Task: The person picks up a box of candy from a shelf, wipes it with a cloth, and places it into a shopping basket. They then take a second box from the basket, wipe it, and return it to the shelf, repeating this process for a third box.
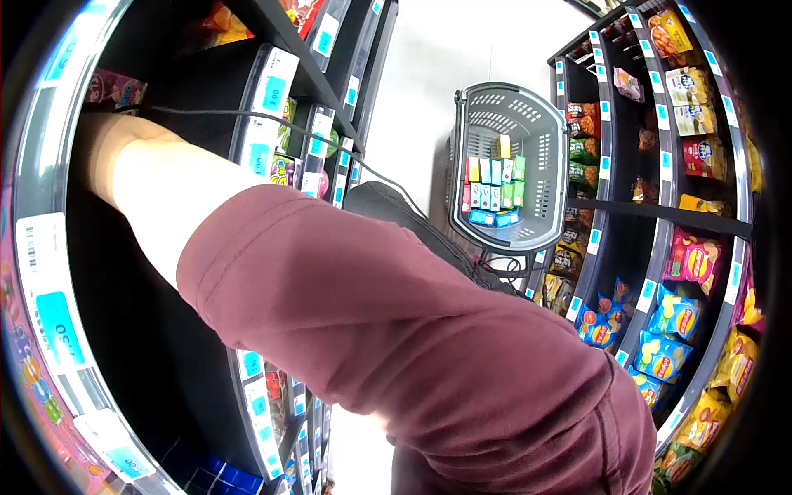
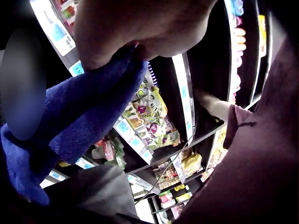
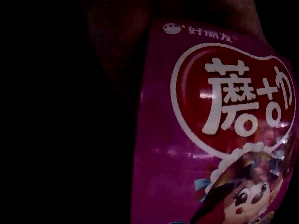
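in the head view, reaching deep into the dark shelf [image 1: 157, 346] with the right hand [image 1: 103, 140], past the price strip [image 1: 51, 289] along the shelf's front, probably because of stock set far back. just beyond that hand, inside the shelf, a pink-purple packet [image 1: 115, 88]. well apart from the shelf, a grey basket [image 1: 540, 165], probably put down to leave the arms free; inside it, small boxes [image 1: 495, 186] packed side by side, likely to save room.

in the left wrist view, outside the shelf, pinching a blue cloth [image 2: 100, 102] by a gathered fold with the left hand [image 2: 145, 28], fingers curled round it, the rest hanging loose, perhaps to keep it off the sweet bags [image 2: 154, 114] behind.

in the right wrist view, apparently the same packet, very close, printed front towards the camera, seemingly as for display. dim fingers at its upper edge, partly hidden behind it; too dark to tell how far spread, or whether gripping or merely touching.
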Action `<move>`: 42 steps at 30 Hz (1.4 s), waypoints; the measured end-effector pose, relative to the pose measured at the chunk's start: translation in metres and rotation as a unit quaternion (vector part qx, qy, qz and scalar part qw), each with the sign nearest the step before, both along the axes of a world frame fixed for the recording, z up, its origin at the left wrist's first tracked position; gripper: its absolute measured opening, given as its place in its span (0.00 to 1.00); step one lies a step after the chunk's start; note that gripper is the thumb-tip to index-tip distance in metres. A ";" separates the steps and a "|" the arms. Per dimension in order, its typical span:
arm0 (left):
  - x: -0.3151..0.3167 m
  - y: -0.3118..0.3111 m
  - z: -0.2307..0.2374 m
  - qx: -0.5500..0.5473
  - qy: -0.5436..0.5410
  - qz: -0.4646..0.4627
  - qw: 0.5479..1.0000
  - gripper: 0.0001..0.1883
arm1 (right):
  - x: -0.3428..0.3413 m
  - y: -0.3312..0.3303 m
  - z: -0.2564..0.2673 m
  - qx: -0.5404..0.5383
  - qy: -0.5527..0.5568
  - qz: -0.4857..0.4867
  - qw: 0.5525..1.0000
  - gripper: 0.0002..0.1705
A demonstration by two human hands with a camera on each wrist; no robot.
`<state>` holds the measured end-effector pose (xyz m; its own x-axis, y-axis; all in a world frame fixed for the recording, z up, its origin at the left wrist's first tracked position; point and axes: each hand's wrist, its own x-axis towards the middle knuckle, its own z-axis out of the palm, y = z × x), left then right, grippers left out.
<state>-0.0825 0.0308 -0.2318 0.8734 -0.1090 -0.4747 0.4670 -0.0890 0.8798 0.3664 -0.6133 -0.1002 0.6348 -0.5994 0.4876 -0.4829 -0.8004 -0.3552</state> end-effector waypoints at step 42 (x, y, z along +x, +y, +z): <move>-0.063 0.003 0.065 0.012 -0.219 -0.088 0.972 0.24 | -0.208 0.082 0.132 -0.080 0.132 -0.136 0.979 0.31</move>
<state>-0.1460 0.0340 -0.1672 0.9610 -0.2685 -0.0667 0.0245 -0.1574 0.9872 0.1588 -0.5314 0.0317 0.5790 -0.6934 0.4289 -0.7439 -0.6646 -0.0704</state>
